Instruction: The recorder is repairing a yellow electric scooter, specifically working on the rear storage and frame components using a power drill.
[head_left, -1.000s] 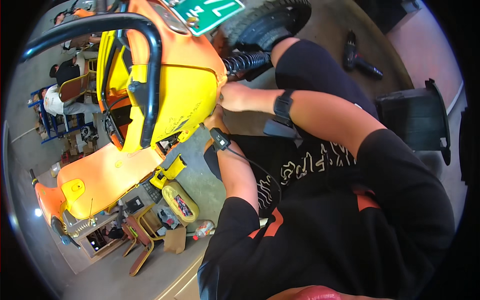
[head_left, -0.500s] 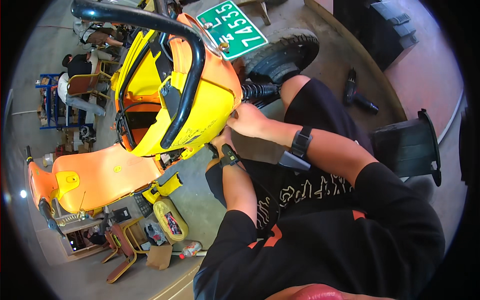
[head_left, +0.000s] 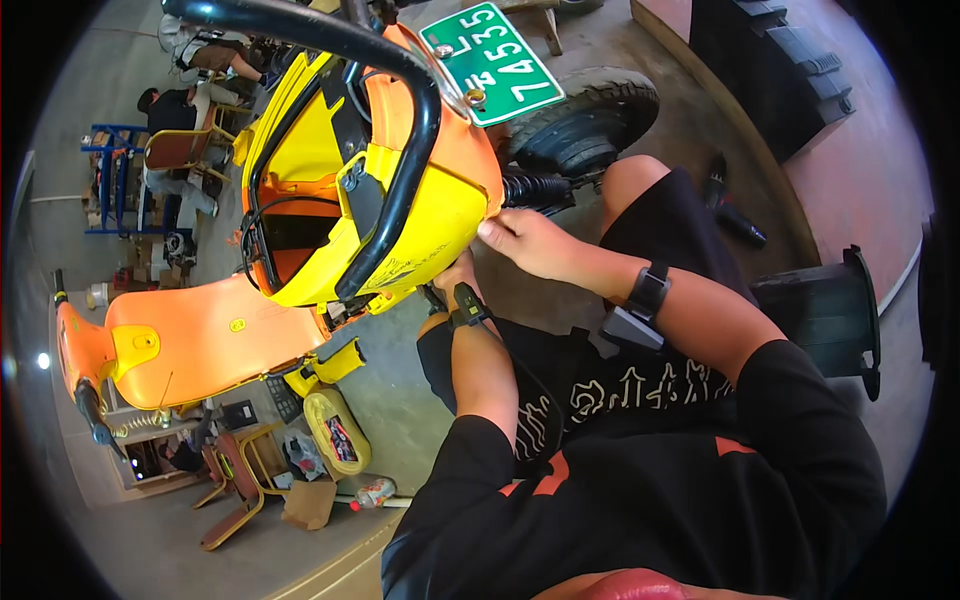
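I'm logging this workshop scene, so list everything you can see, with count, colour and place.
Scooter with plastic body panels: one, yellow and orange, centre left.
Curved metal grab rail: one, black, over the rear panel.
Number plate: one, green, top centre.
Rubber rear tyre: one, black, upper centre.
Plastic bin: one, black, right.
Plastic oil jug: one, yellow, lower left floor.
Metal rack: one, blue, far left.
Left hand: under the yellow panel's edge, wrist strap.
Right hand: grip on the panel's rear edge, wrist strap.
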